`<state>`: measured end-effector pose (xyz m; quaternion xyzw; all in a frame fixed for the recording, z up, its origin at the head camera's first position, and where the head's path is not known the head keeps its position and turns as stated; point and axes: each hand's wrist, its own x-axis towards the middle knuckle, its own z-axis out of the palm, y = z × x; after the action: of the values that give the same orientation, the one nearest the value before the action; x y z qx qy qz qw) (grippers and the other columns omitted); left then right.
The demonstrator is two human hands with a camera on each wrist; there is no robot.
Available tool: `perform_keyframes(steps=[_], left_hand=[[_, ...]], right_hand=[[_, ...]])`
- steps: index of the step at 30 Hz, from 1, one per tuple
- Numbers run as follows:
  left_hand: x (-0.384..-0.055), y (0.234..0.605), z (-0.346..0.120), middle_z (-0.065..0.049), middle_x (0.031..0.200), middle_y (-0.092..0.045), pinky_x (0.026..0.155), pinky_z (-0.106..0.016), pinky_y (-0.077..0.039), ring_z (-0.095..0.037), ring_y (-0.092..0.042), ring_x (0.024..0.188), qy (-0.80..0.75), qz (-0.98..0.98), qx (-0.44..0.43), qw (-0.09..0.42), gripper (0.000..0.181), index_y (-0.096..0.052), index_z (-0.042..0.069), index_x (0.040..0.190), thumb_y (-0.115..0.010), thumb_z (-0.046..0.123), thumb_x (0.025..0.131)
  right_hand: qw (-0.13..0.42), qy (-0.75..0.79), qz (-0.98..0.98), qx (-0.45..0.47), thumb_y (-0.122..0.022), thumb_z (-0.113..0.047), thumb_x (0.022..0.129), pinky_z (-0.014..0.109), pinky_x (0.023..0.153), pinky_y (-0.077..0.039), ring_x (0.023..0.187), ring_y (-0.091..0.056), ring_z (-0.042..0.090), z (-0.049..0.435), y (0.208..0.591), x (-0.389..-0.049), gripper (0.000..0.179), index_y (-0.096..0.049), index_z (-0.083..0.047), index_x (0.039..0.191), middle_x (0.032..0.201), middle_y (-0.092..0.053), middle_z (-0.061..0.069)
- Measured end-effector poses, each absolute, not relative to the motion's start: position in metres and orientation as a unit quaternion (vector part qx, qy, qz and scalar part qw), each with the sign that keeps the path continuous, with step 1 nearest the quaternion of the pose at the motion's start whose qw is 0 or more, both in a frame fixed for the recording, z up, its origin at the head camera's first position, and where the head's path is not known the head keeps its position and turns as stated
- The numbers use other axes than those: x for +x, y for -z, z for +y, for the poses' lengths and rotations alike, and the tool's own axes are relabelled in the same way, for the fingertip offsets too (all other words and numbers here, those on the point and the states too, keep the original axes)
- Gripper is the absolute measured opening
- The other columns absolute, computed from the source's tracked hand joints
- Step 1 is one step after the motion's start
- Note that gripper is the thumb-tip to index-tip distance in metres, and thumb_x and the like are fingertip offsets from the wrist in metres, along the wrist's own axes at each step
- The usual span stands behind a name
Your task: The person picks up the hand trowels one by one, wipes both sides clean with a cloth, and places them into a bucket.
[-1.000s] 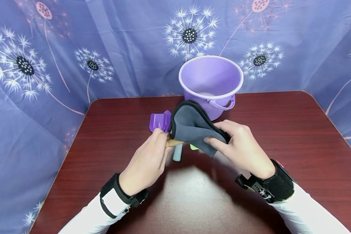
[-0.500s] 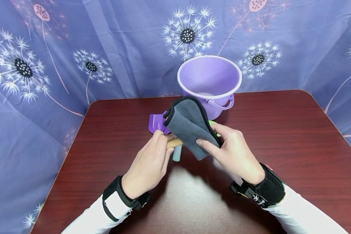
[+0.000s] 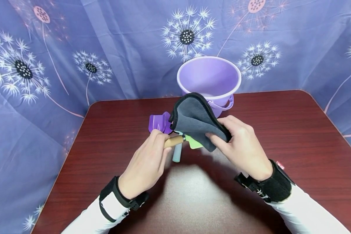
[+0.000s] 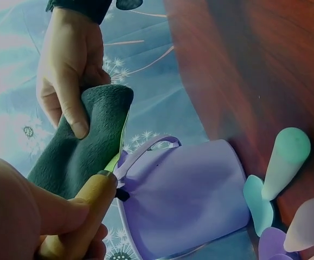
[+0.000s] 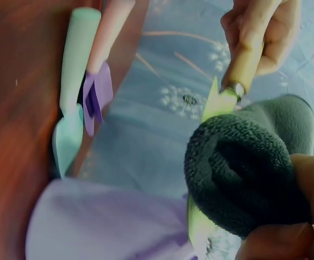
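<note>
My left hand [image 3: 144, 162] grips the wooden handle [image 3: 174, 141] of a small garden shovel with a lime green blade [image 3: 194, 143]. A grey cloth [image 3: 194, 118] with black edging is pinched between the thumb and fingers of my right hand [image 3: 241, 146]. The cloth is folded over the blade and hides much of it in the head view. In the right wrist view, parts of the green blade [image 5: 222, 103] show beyond the bunched cloth [image 5: 243, 168]. From the left wrist, the handle [image 4: 86, 211] appears with my thumb along it.
A light purple bucket [image 3: 182, 78] stands at the back of the dark red table [image 3: 280, 130], just beyond the cloth. Left of it lies a purple hand shovel [image 3: 157, 123]. A teal garden trowel [image 5: 70, 132] with a mint handle lies beside that. A patterned curtain [image 3: 134, 39] hangs behind.
My right hand and the cloth moved down and left along the blade, then back up and right, baring some of the green near the handle. My left hand keeps its grip, nearly in place.
</note>
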<state>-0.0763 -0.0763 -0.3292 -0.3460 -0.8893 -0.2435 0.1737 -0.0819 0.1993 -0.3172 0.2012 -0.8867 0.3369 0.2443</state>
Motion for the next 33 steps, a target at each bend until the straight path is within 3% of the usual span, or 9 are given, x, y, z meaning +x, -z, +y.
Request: perform_keyframes(steps=[21, 33], left_hand=[[-0.080, 0.317, -0.088, -0.005, 0.100, -0.046, 0.067, -0.027, -0.042, -0.015, -0.045, 0.082, 0.264, -0.886, -0.334, 0.182, 0.016, -0.054, 0.003, 0.113, -0.055, 0.012, 0.100], [-0.084, 0.319, -0.091, -0.006, 0.101, -0.046, 0.069, -0.027, -0.042, -0.015, -0.046, 0.082, 0.270, -0.887, -0.327, 0.185, 0.016, -0.054, 0.002, 0.113, -0.055, 0.012, 0.100]], right_hand=[[0.349, -0.254, -0.877, 0.209, -0.072, -0.012, 0.082, 0.024, 0.063, -0.035, 0.071, -0.044, 0.006, 0.224, 0.300, -0.085, 0.026, -0.073, -0.011, 0.108, 0.091, -0.057, -0.002], [0.353, -0.179, -0.883, 0.252, -0.069, -0.008, 0.079, 0.037, 0.046, -0.040, 0.058, -0.048, 0.011, 0.225, 0.298, -0.083, 0.034, -0.073, -0.013, 0.112, 0.097, -0.059, 0.003]])
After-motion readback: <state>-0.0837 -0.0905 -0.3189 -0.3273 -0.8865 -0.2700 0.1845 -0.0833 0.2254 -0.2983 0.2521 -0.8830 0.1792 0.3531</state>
